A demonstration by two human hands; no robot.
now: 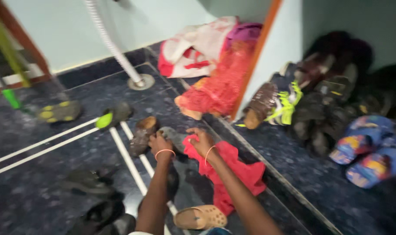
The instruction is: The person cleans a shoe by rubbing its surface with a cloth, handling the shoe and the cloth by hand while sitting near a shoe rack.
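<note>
hands on a grey shoe and red cloth, dark floor

we log both hands low over the dark speckled floor (294,174), frame blurred throughout. the left hand (160,144) has its grip closed on one end of a grey shoe (174,137). the right hand (202,141) presses a red cloth (237,169) against the other end of the same shoe; its fingers curl into the cloth, though how tightly we cannot tell. each wrist carries a thin orange band. the shoe sits between the two hands, just above the floor. the cloth trails from the right hand down under the right forearm.

just left of the left hand lies a brown shoe (142,135). white rods (128,161) run across the floor beneath the arms. a tan clog (201,216) lies near the bottom edge, between the forearms. beyond the hands, a heap of red and white cloth (206,65) rests against the wall. well apart to the right, past an orange post (254,56), a pile of dark shoes (324,100) and blue sandals (368,150) lie on the floor.
</note>
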